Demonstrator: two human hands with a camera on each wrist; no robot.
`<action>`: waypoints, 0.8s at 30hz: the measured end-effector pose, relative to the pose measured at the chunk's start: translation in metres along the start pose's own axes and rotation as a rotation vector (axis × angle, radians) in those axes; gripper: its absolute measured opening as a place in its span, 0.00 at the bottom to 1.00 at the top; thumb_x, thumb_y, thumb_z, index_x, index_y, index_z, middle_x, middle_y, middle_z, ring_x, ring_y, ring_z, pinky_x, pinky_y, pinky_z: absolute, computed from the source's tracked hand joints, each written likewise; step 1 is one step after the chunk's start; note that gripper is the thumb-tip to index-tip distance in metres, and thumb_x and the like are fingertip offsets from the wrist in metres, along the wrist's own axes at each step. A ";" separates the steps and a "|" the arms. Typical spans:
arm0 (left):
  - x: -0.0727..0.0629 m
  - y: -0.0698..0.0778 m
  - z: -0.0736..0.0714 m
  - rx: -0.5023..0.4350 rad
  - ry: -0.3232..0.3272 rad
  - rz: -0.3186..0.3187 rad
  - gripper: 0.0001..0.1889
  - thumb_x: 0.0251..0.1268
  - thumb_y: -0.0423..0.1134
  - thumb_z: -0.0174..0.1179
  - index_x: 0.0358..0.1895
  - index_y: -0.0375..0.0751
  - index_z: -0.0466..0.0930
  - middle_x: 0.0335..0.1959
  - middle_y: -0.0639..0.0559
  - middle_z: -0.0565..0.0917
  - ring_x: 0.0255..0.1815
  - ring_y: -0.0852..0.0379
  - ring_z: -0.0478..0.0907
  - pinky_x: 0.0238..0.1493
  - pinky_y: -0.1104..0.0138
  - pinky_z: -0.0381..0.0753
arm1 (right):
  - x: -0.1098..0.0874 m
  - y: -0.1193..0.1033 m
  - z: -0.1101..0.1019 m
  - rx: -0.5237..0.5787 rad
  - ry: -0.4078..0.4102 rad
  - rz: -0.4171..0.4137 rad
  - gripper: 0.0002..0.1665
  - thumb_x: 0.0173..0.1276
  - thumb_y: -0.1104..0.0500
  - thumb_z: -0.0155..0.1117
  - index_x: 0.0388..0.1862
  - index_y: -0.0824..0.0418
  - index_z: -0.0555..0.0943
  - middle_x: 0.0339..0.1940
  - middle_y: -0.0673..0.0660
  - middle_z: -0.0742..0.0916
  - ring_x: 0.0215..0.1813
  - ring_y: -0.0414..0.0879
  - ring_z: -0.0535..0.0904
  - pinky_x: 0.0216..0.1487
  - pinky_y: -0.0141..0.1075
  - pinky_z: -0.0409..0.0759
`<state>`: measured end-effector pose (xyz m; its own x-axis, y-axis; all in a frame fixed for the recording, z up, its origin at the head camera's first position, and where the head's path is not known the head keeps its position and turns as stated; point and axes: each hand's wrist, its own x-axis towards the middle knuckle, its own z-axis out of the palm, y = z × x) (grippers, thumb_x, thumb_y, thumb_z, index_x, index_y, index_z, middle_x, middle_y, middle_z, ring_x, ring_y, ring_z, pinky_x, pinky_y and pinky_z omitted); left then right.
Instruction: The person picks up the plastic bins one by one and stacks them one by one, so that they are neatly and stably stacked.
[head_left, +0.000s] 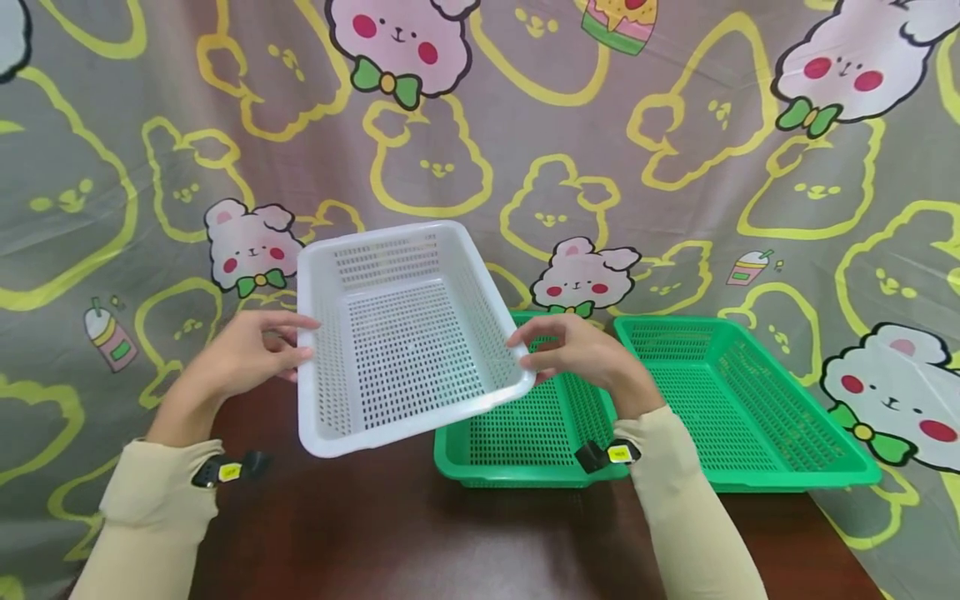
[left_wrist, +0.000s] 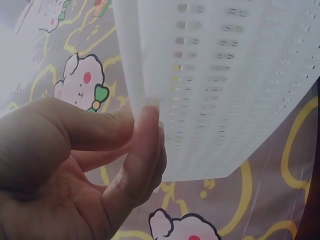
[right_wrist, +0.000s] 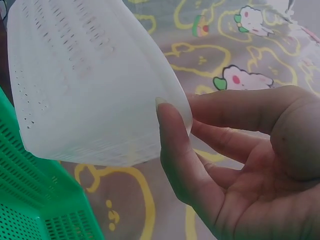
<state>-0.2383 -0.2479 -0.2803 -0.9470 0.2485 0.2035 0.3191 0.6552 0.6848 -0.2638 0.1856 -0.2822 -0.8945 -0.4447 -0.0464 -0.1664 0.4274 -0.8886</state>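
Note:
In the head view a white plastic basket (head_left: 416, 342) with slotted walls and floor is held up, tilted, its inside facing the camera. My left hand (head_left: 258, 354) pinches its left rim between thumb and fingers. On the opposite side, my right hand (head_left: 570, 350) pinches the right rim. The left wrist view shows the left thumb and fingers (left_wrist: 145, 135) on the rim, close beside the slotted wall. From the right wrist, the right fingers (right_wrist: 180, 150) grip the rim near a corner. Nothing lies in the white basket.
Behind and below the white basket, a green basket (head_left: 525, 477) stands on the dark reddish-brown table (head_left: 360, 525). A second green basket (head_left: 780, 479) is to its right, partly behind the right arm. A grey cloth (head_left: 675, 75) with cartoon rabbits hangs at the back.

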 end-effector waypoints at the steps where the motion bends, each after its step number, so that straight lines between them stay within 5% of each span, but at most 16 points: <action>1: 0.001 0.001 0.001 -0.001 -0.001 0.000 0.25 0.67 0.29 0.68 0.66 0.25 0.76 0.49 0.28 0.82 0.37 0.48 0.89 0.34 0.59 0.91 | -0.002 0.001 -0.001 0.002 0.003 -0.001 0.19 0.67 0.60 0.74 0.56 0.58 0.85 0.61 0.61 0.84 0.49 0.55 0.88 0.48 0.45 0.89; 24: 0.023 0.017 0.039 -0.040 -0.007 0.062 0.24 0.67 0.27 0.66 0.65 0.26 0.77 0.49 0.28 0.83 0.38 0.45 0.88 0.35 0.58 0.91 | -0.036 0.028 -0.023 0.018 0.040 -0.063 0.20 0.69 0.62 0.71 0.57 0.70 0.81 0.64 0.71 0.78 0.42 0.53 0.90 0.44 0.48 0.91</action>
<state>-0.2530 -0.2039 -0.2914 -0.9250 0.2930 0.2419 0.3756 0.6092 0.6984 -0.2457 0.2319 -0.2950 -0.8983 -0.4385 0.0278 -0.2159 0.3856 -0.8971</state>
